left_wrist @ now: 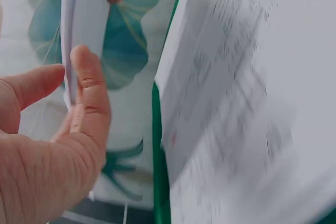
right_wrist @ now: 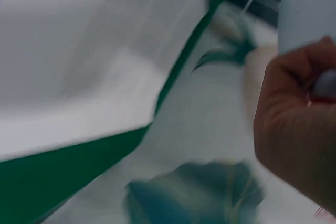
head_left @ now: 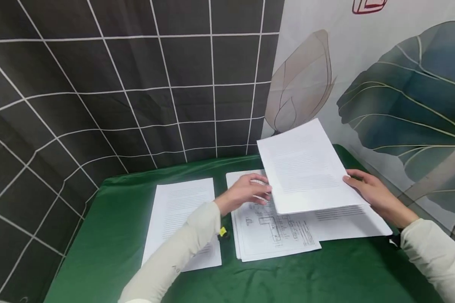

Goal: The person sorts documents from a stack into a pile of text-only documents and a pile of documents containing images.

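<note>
My right hand [head_left: 368,189] grips the right edge of a white printed stack of paper [head_left: 303,168], held tilted over the table. The thumb lies on its top face. In the right wrist view this hand [right_wrist: 299,114] is curled at the paper's edge, fingertips partly hidden. My left hand [head_left: 246,189] is at the stack's left edge, fingers loosely bent. In the left wrist view its thumb and fingers [left_wrist: 94,93] stand apart on either side of that edge. Below lie sheets with technical drawings [head_left: 277,235] and a text sheet [head_left: 349,221].
Another printed text sheet [head_left: 186,202] lies to the left, partly covered by the left sleeve [head_left: 182,248]. A small yellow and black item [head_left: 223,232] sits between the piles. Green cloth [head_left: 110,235] covers the table; a dark gridded curtain [head_left: 136,84] hangs behind.
</note>
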`<state>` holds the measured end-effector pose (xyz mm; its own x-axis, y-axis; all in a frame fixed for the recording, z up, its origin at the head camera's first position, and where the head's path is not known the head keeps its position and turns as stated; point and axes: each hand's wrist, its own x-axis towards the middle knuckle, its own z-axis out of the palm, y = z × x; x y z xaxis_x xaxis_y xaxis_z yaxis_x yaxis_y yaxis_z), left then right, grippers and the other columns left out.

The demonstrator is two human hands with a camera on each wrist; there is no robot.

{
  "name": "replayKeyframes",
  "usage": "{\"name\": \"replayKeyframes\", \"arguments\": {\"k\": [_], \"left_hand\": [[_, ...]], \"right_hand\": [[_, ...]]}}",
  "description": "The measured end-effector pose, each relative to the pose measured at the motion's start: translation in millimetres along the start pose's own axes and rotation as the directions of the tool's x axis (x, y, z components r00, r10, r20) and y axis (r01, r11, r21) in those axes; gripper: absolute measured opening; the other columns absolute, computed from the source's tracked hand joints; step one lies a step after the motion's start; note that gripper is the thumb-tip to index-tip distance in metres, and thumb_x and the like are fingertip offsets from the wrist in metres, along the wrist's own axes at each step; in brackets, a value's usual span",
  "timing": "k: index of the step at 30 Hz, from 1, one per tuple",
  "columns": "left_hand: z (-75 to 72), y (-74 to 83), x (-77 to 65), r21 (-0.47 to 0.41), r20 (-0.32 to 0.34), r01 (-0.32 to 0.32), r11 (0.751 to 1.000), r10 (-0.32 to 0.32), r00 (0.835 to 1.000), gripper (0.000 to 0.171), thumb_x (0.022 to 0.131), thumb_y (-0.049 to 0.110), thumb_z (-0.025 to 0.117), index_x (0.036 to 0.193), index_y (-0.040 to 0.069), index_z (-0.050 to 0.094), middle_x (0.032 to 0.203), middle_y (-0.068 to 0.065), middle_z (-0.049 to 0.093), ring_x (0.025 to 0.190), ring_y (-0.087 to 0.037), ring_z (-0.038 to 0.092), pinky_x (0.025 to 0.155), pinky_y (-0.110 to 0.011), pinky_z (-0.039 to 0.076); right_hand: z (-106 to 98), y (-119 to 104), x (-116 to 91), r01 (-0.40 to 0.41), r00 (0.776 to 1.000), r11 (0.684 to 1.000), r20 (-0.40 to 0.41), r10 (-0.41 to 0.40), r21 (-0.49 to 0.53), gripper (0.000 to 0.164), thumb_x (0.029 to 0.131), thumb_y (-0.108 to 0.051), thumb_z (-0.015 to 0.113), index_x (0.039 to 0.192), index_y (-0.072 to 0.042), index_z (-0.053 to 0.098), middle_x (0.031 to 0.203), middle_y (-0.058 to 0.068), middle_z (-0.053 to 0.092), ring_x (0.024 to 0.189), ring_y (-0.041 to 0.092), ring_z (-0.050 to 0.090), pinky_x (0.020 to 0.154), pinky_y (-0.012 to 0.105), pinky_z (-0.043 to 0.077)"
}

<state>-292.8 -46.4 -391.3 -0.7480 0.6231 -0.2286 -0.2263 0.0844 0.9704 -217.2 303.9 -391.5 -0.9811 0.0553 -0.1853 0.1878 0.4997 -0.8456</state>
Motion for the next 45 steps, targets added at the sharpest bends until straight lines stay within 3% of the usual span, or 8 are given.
{"name": "replayKeyframes", "arguments": {"k": [5, 9, 18, 22, 26, 30, 34, 45], "left_hand": [[38.2, -9.2, 24.1, -0.003, 0.018, 0.070, 0.998, -0.070, 0.997, 0.056, 0.084, 0.002, 0.068, 0.132, -0.001, 0.039, 0.087, -0.016, 0.070, 0.078, -0.029, 0.070, 0.070, -0.037, 0.057], [62.1, -15.8, 36.7, 0.014, 0.029, 0.080, 0.997, -0.080, 0.996, 0.063, 0.083, -0.004, 0.067, 0.137, 0.002, 0.035, 0.080, -0.017, 0.069, 0.068, -0.027, 0.068, 0.062, -0.035, 0.057], [101.9, -29.3, 48.3, 0.092, 0.126, 0.034, 0.995, -0.045, 0.991, 0.042, 0.084, -0.010, 0.060, 0.123, 0.006, 0.052, 0.080, -0.012, 0.066, 0.065, -0.035, 0.067, 0.063, -0.045, 0.057], [108.2, -35.5, 46.9, 0.164, 0.119, 0.070, 0.984, -0.091, 0.989, 0.027, 0.086, -0.005, 0.060, 0.112, 0.002, 0.057, 0.075, -0.022, 0.068, 0.072, -0.045, 0.066, 0.069, -0.048, 0.055], [109.6, -40.6, 43.5, 0.232, 0.105, 0.133, 0.963, -0.161, 0.981, 0.016, 0.086, -0.001, 0.056, 0.102, -0.005, 0.060, 0.075, -0.027, 0.066, 0.062, -0.038, 0.065, 0.072, -0.048, 0.055], [107.3, -41.8, 42.5, 0.218, 0.106, 0.154, 0.964, -0.180, 0.978, 0.027, 0.085, -0.001, 0.049, 0.110, -0.011, 0.054, 0.077, -0.026, 0.063, 0.053, -0.022, 0.058, 0.071, -0.046, 0.055], [105.0, -39.9, 45.4, 0.142, 0.129, 0.135, 0.981, -0.153, 0.980, 0.040, 0.086, -0.001, 0.047, 0.126, -0.007, 0.048, 0.087, -0.022, 0.063, 0.059, -0.023, 0.056, 0.075, -0.050, 0.054], [103.1, -43.8, 46.2, 0.055, 0.081, 0.163, 0.985, -0.167, 0.983, 0.030, 0.087, 0.003, 0.053, 0.115, -0.005, 0.049, 0.092, -0.027, 0.061, 0.064, -0.023, 0.058, 0.071, -0.044, 0.057]], "right_hand": [[-28, 40, 8, -0.027, 0.997, 0.997, 0.080, 0.021, 0.069, 0.049, 0.100, -0.041, 0.043, 0.139, -0.015, 0.031, 0.092, -0.011, 0.064, 0.077, 0.012, 0.066, 0.066, 0.036, 0.054], [-43, 66, 8, -0.051, 0.992, 0.995, 0.119, 0.041, 0.082, 0.026, 0.101, -0.037, 0.042, 0.126, -0.032, 0.036, 0.091, -0.012, 0.064, 0.077, 0.013, 0.066, 0.066, 0.033, 0.053], [-55, 97, -5, -0.105, 0.988, 0.991, 0.123, 0.095, 0.080, 0.016, 0.102, -0.036, 0.041, 0.113, -0.046, 0.036, 0.089, -0.010, 0.064, 0.077, 0.014, 0.066, 0.067, 0.031, 0.053], [-53, 108, -8, -0.121, 0.988, 0.992, 0.102, 0.118, 0.028, 0.023, 0.101, -0.039, 0.040, 0.123, -0.037, 0.037, 0.092, -0.008, 0.062, 0.078, 0.014, 0.065, 0.067, 0.032, 0.052], [-47, 120, -8, -0.120, 0.989, 0.993, 0.089, 0.120, -0.007, 0.034, 0.101, -0.039, 0.041, 0.131, -0.022, 0.039, 0.095, -0.006, 0.060, 0.076, 0.015, 0.063, 0.065, 0.033, 0.052], [-41, 123, -9, -0.112, 0.989, 0.994, 0.090, 0.113, -0.021, 0.040, 0.102, -0.035, 0.041, 0.134, -0.011, 0.039, 0.095, -0.006, 0.060, 0.074, 0.016, 0.063, 0.063, 0.033, 0.051], [-38, 118, -9, -0.083, 0.993, 0.991, 0.075, 0.091, -0.106, 0.058, 0.103, -0.032, 0.039, 0.136, 0.013, 0.023, 0.098, 0.001, 0.059, 0.073, 0.014, 0.060, 0.062, 0.031, 0.049], [-32, 108, -1, -0.105, 0.993, 0.969, 0.021, 0.112, -0.222, 0.059, 0.103, -0.033, 0.031, 0.137, 0.015, 0.023, 0.112, 0.030, 0.053, 0.080, 0.017, 0.057, 0.066, 0.030, 0.043]]}}
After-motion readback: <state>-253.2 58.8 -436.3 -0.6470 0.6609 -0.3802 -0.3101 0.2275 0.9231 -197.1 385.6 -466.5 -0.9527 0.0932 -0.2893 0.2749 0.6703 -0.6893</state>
